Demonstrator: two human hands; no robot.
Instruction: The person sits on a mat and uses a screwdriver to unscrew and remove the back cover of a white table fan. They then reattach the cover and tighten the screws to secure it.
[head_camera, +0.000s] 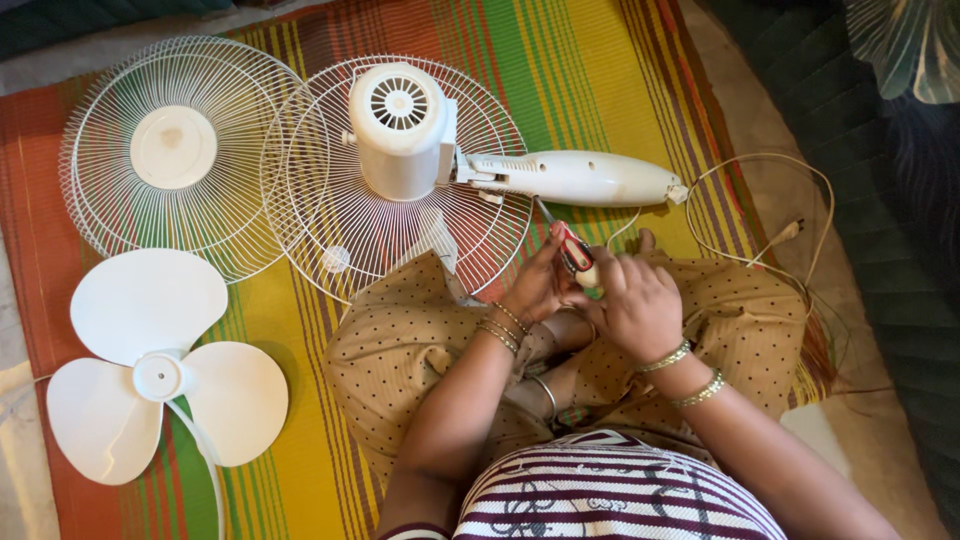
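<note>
both hands grip one red-handled screwdriver (574, 252): left hand (541, 285) closed low on it, right hand (637, 300) closed over its handle, tip angled toward the fan motor housing (400, 130), which lies on the rear grille (395, 180) for access.

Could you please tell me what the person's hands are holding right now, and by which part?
Both hands, left and right, grip a screwdriver by its red handle; its metal tip points toward the white fan body.

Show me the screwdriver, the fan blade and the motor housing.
screwdriver (574, 250): head view, red handle between the hands.
fan blade (160, 377): head view, centre hub.
motor housing (398, 135): head view, white side wall.
</note>
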